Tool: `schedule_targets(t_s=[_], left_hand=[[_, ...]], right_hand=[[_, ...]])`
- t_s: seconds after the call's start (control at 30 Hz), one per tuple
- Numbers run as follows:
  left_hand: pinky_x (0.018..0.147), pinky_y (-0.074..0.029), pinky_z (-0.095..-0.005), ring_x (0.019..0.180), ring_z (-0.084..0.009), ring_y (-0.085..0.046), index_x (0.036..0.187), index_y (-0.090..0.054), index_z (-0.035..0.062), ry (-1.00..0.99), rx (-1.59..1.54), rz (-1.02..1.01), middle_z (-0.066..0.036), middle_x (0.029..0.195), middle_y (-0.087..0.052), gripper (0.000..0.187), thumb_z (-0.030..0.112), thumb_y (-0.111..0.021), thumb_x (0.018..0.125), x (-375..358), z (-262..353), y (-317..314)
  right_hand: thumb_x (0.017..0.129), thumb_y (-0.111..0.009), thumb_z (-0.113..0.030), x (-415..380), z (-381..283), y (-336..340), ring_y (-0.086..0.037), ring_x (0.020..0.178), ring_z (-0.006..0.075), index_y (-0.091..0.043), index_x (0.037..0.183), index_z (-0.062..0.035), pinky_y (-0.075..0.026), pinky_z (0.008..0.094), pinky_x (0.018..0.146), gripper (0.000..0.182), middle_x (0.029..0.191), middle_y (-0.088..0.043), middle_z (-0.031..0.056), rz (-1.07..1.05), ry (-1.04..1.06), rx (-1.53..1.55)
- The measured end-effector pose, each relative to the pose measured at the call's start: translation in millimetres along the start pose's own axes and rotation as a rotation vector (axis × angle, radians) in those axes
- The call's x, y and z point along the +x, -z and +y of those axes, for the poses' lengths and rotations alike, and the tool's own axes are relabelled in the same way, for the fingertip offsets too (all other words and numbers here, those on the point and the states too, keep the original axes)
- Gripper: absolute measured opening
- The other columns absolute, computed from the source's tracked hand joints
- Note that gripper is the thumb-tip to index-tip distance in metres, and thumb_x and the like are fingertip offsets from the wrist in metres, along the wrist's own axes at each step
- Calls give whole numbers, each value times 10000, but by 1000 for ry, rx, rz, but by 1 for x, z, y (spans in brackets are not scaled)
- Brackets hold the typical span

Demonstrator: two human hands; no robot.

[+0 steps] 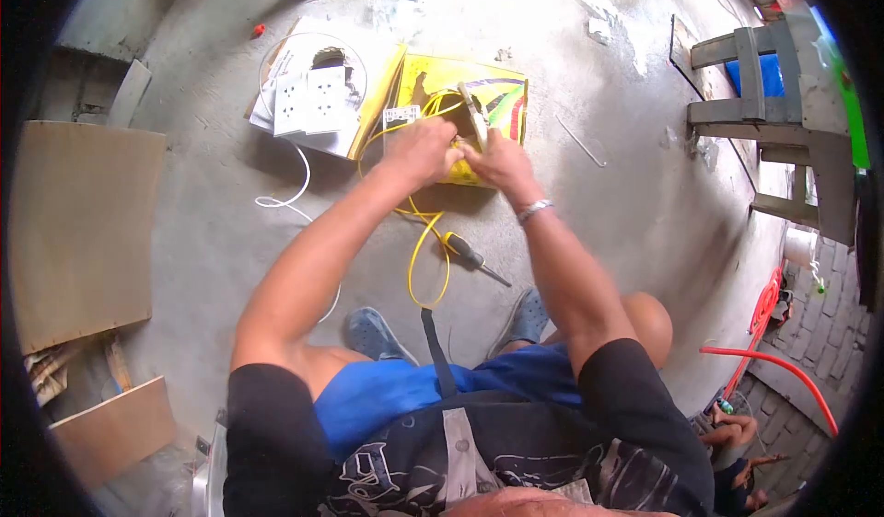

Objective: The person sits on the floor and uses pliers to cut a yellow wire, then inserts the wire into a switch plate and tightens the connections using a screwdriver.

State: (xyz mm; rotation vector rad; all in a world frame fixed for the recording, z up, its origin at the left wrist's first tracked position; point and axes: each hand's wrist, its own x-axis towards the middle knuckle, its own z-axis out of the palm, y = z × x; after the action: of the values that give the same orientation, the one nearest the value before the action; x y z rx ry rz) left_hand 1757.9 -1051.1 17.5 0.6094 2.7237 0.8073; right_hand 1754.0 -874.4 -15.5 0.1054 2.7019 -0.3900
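My left hand (422,151) and my right hand (502,162) meet over the front of a yellow box (511,82) on the floor. Both have closed fingers. Yellow wire (429,268) runs up to my left hand, loops behind it and trails down between my feet. Against my right hand stands a narrow, cream-coloured piece (472,110) that I cannot identify; my fingers hide its lower end. Just beyond my left hand is a small white outlet piece (401,115). A yellow-and-black screwdriver (474,257) lies nearer my feet.
White outlet plates (325,100) rest on a white box with a hole, left of the yellow box. White cable (300,178) curls below it. A bent metal rod (582,142) lies right. Wooden furniture (769,112) and a red hose (766,301) are farther right; boards (87,232) stand left.
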Motion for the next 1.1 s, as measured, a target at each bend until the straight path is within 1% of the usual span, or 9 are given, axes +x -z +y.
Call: schedule_targets(t_s=[0.17, 0.33, 0.53, 0.6, 0.7, 0.77, 0.87, 0.97, 1.1], left_hand=[[886, -458, -447, 993, -369, -577, 1022, -568, 15, 136, 42, 164, -205, 1036, -601, 264, 214, -593, 851, 58, -9, -33], [896, -445, -455, 981, -370, -585, 947, -605, 0, 268, 33, 88, -220, 991, -630, 202, 174, -567, 853, 73, -18, -54], [757, -497, -451, 815, -367, -630, 854, -650, 37, 303, -140, 328, -180, 856, -664, 148, 138, -566, 785, 57, -15, -36], [718, -509, -425, 796, -347, -644, 890, -646, 19, 360, -224, 337, -170, 856, -670, 180, 148, -579, 784, 42, -14, -15], [656, -493, -308, 709, -171, -626, 951, -640, 2, 349, -513, 488, -110, 814, -669, 192, 133, -620, 812, 8, -6, 24], [672, -497, -324, 720, -200, -631, 946, -636, 4, 399, -523, 485, -129, 817, -666, 186, 137, -611, 818, -16, 13, 59], [632, -489, -298, 684, -156, -607, 933, -630, -17, 413, -554, 535, -115, 790, -660, 171, 115, -610, 826, -45, 39, 92], [597, -474, -251, 653, -93, -587, 913, -620, -47, 372, -756, 574, -75, 759, -649, 150, 80, -627, 834, -68, 66, 110], [602, -471, -229, 687, -77, -581, 916, -631, -27, 313, -960, 557, -52, 766, -645, 103, 50, -628, 847, -82, 84, 99]], right_hand=[[791, -550, -191, 13, 16, -22, -632, 801, 430, -571, 964, 26, -509, 481, 751, 279, 820, -635, 282, 102, 73, 121], [783, -582, -182, 12, 32, -23, -627, 847, 421, -565, 1024, 5, -508, 471, 778, 306, 881, -643, 263, 101, 151, 106], [782, -613, -167, -4, 25, -3, -623, 870, 406, -582, 1077, -6, -502, 462, 767, 338, 886, -630, 272, 33, 208, 322], [779, -634, -147, -12, 10, 18, -627, 831, 399, -586, 1099, -24, -497, 460, 737, 346, 861, -630, 261, 25, 296, 402], [756, -660, -109, -18, -6, 47, -600, 845, 366, -605, 1085, -38, -478, 425, 746, 341, 874, -612, 213, 92, 549, 483], [755, -661, -109, -28, -18, 75, -596, 849, 359, -609, 1081, -37, -474, 419, 747, 338, 877, -610, 202, 97, 638, 478], [757, -670, -116, -47, -30, 105, -597, 849, 355, -608, 1086, -32, -471, 418, 746, 345, 902, -616, 197, 4, 745, 469], [754, -708, -148, -80, -39, 147, -609, 877, 326, -604, 1112, -40, -473, 403, 778, 388, 959, -626, 198, -339, 625, 601], [769, -676, -136, -97, -20, 153, -608, 871, 323, -586, 1124, -19, -478, 383, 791, 384, 937, -632, 183, -338, 637, 566]])
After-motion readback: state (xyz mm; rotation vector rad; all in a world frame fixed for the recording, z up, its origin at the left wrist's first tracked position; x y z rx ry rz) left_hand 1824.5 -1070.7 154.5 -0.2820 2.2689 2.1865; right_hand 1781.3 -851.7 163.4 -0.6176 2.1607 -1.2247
